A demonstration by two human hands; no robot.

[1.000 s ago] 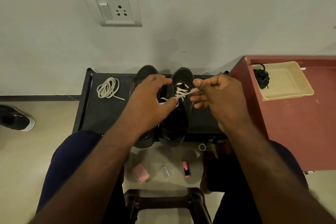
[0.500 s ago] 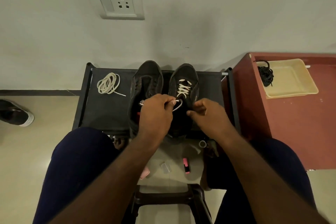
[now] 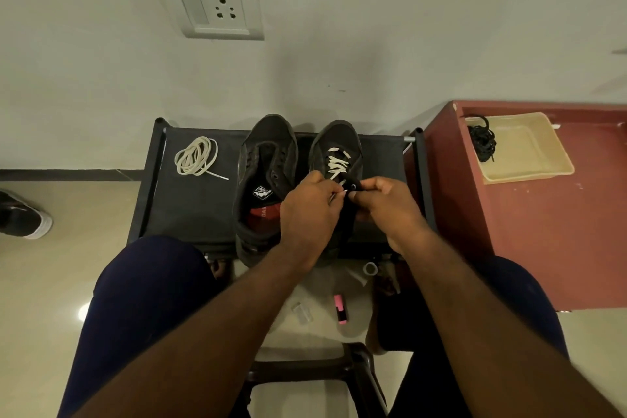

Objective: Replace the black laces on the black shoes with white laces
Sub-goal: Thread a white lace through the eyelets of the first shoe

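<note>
While left hand [image 3: 310,210] pinches the white lace [image 3: 336,161] and right hand [image 3: 386,207] pinches the half-laced shoe [image 3: 339,139] by its upper, mid-tabletop [image 3: 203,207], top eyelets look unthreaded. Second shoe [image 3: 268,146] bare; spare lace [image 3: 195,158] coiled near left edge, black laces [image 3: 481,141] in tray [image 3: 529,159].

A home room: wall socket [image 3: 208,2], tiled floor [image 3: 51,282], shoe rack [image 3: 190,207], red cabinet [image 3: 543,231].

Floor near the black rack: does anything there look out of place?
Yes. A pink item and a small clear piece lie loose on the floor between the person's legs, and a lone dark shoe lies far left.
</note>
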